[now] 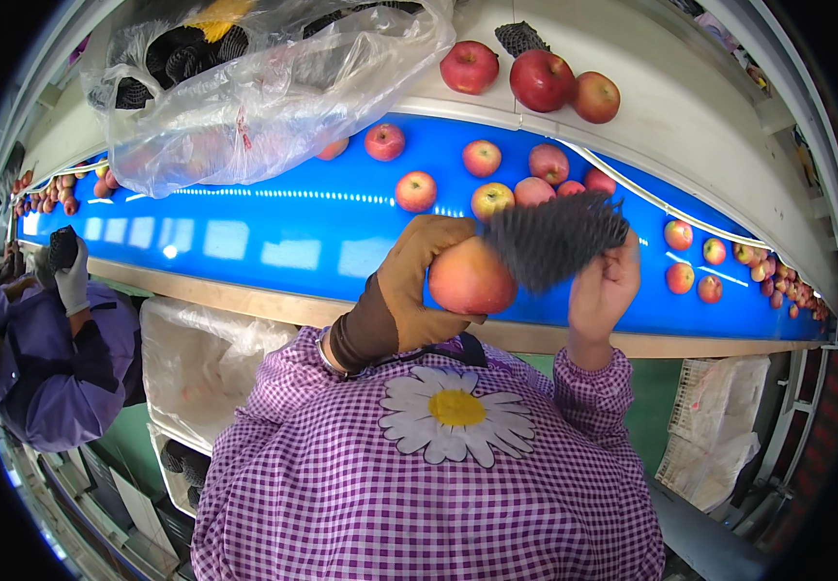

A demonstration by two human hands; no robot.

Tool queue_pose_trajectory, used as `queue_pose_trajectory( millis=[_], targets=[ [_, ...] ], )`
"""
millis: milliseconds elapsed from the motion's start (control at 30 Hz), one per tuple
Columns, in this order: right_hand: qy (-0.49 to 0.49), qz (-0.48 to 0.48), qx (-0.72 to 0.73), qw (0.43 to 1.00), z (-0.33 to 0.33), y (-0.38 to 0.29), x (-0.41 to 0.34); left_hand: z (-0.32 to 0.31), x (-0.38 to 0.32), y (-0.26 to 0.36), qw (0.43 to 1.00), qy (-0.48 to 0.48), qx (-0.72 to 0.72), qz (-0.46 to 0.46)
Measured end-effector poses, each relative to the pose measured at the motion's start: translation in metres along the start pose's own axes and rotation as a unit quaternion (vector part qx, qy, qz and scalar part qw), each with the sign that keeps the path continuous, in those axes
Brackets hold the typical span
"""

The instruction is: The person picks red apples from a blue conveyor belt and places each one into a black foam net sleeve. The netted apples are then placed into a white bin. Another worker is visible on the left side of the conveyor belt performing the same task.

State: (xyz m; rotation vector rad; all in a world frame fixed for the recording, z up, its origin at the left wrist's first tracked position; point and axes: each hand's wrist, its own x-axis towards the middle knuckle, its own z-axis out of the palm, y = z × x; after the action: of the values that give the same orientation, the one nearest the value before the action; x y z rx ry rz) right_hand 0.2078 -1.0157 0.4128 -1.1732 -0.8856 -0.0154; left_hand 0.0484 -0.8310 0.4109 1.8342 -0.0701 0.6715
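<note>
My left hand, in a brown and tan glove, grips a large red-yellow apple above the near side of the blue conveyor belt. Pinched in the fingers of my bare right hand is a black foam mesh sleeve, blurred, with its left end against or just beside the apple. Behind the sleeve lie several apples on the belt, among them a yellowish one and a red one.
A clear plastic bag holding black mesh sleeves overhangs the belt. Three apples, one dark red, sit on the pale ledge by another sleeve. A co-worker is at left. Lined crates stand below the belt's wooden edge.
</note>
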Motion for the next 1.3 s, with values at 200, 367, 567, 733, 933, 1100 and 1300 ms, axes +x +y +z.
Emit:
queue_pose_trajectory(
  millis=[200, 367, 567, 733, 933, 1100, 1300],
  targets=[
    [-0.045, 0.005, -0.308, 0.950, 0.000, -0.019, -0.003, -0.003, -0.006, 0.017, 0.996, -0.015, -0.030, -0.080],
    [-0.160, 0.284, 0.220, 0.919, 0.010, -0.022, -0.018, -0.005, -0.003, 0.022, 0.992, -0.027, -0.078, -0.101],
    [-0.206, 0.386, 0.232, 0.869, 0.022, -0.014, -0.019, 0.000, -0.002, 0.022, 0.998, 0.003, -0.011, -0.063],
    [-0.165, 0.394, 0.266, 0.864, 0.037, -0.011, -0.028, -0.015, 0.009, 0.001, 0.948, 0.164, 0.267, 0.062],
    [-0.073, 0.446, 0.428, 0.783, 0.034, 0.001, -0.035, -0.003, -0.007, -0.030, 0.993, -0.088, -0.074, -0.041],
    [-0.080, 0.456, 0.472, 0.751, 0.021, 0.000, -0.035, 0.016, -0.016, -0.044, 0.671, -0.061, -0.659, -0.336],
    [-0.125, 0.437, 0.133, 0.881, 0.033, 0.006, -0.024, -0.001, 0.004, -0.026, 0.975, 0.029, 0.214, -0.052]
  ],
)
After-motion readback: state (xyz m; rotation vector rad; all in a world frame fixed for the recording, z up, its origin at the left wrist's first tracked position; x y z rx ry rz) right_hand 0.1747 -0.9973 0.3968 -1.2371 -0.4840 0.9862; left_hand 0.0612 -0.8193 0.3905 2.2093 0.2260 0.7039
